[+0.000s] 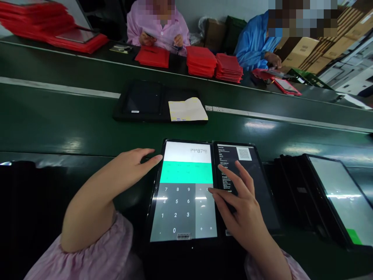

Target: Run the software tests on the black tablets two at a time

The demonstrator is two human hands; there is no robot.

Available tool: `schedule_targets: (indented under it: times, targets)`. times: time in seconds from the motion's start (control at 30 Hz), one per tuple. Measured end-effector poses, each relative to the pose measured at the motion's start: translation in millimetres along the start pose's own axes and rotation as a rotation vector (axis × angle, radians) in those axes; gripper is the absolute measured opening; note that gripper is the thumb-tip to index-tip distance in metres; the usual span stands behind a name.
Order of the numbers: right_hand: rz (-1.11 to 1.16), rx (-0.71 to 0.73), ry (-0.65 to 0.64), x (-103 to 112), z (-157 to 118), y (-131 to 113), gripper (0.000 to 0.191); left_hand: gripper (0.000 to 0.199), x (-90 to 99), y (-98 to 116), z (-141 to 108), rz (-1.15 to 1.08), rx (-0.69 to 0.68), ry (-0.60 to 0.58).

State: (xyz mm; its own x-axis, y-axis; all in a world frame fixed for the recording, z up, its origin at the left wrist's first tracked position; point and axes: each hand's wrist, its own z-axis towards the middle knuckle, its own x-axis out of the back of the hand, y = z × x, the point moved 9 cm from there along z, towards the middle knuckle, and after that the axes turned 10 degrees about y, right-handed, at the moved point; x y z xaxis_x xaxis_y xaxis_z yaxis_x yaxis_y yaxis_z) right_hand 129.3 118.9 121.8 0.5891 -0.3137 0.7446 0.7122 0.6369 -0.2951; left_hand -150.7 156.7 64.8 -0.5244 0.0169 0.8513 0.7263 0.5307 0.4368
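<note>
Green conveyor belt (pixel 262 140): left hand (pixel 128 165) fingers together at calculator tablet (pixel 186 155) edge; right hand (pixel 240 202) spread over QR-code tablet (pixel 244 163); slippery, fragile glass, hold by rims

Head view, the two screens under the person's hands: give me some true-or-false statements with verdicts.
1. The right hand is over a dark info screen showing a QR code. True.
2. The calculator screen shows a green band above its keypad. True.
3. The left hand grips a pen. False: the left hand holds nothing visible, its fingers by the calculator screen's left edge.
4. The red stacks sit on the near side of the belt. False: the red stacks sit beyond the green belt.
</note>
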Motion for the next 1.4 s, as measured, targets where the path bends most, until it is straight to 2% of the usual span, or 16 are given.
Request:
schedule_targets:
  times: [0.17,0.3,0.43,0.6,0.8,0.87,0.93,1.07,1.13,1.2,1.4]
  targets:
    - [-0.043,-0.037,0.005,-6.3,6.8,2.8,0.028,0.084,-0.9,5.5,-2.5,-0.022,-0.076,-0.026]
    - [-0.089,-0.051,-0.039,-18.2,8.1,3.2,0.032,0.079,1.1,2.0,-0.6,-0.038,-0.082,-0.006]
    - [-0.073,-0.042,-0.031,-18.2,9.7,-3.0,0.032,0.076,3.7,-0.4,0.6,-0.053,-0.09,0.016]
    - [-0.057,-0.027,-0.047,-19.9,12.9,-12.0,0.032,0.082,1.4,-2.2,-0.4,-0.047,-0.077,-0.017]
    - [-0.089,-0.004,-0.117,-30.0,14.0,-16.2,0.031,0.083,4.3,-2.3,-1.2,-0.063,-0.08,0.0]
    - [-0.05,-0.013,-0.041,-17.9,18.0,-13.9,0.029,0.081,5.9,-2.3,-2.1,-0.065,-0.071,0.002]
    - [-0.034,-0.047,0.101,4.7,22.5,-6.7,0.026,0.081,8.0,-2.8,-3.1,-0.069,-0.056,0.007]
    - [-0.111,-0.202,0.391,53.4,20.2,18.2,0.025,0.086,10.7,-4.7,-3.9,-0.075,-0.04,0.012]
    - [-0.123,-0.246,0.48,68.2,14.8,26.4,0.026,0.089,10.4,-5.3,-3.1,-0.073,-0.038,0.013]
    - [-0.11,-0.247,0.523,75.5,9.5,30.1,0.028,0.091,9.7,-5.2,-2.0,-0.053,-0.035,0.022]
    - [-0.038,-0.277,0.522,78.8,-2.5,39.8,0.035,0.103,6.6,0.4,-2.5,0.025,-0.027,0.023]
